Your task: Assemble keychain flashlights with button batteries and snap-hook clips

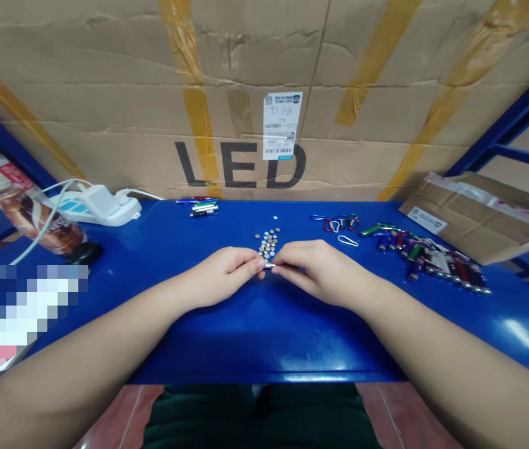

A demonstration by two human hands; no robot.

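Blue metal bench top (264, 330): left hand (222, 277) and right hand (320, 271) pinched almost shut, fingertips meeting on small silver cylinder (270, 265) just in front of body, mostly hidden, possibly keychain flashlight; each hand's share of hold unclear. Button cells (268, 243) in loose heap just ahead of grip, stray cell (275, 217) farther ahead. Risks: tiny cylinder slipping from fingertips and rolling on slick paint; knuckles nudging heap apart. Colored keychain flashlights (425, 259) and carabiners (334, 223) right of grip, well apart. Open bench behind grip before front edge; room to both sides.

1 head-worn camera looks forward and down at the hands (222, 277).
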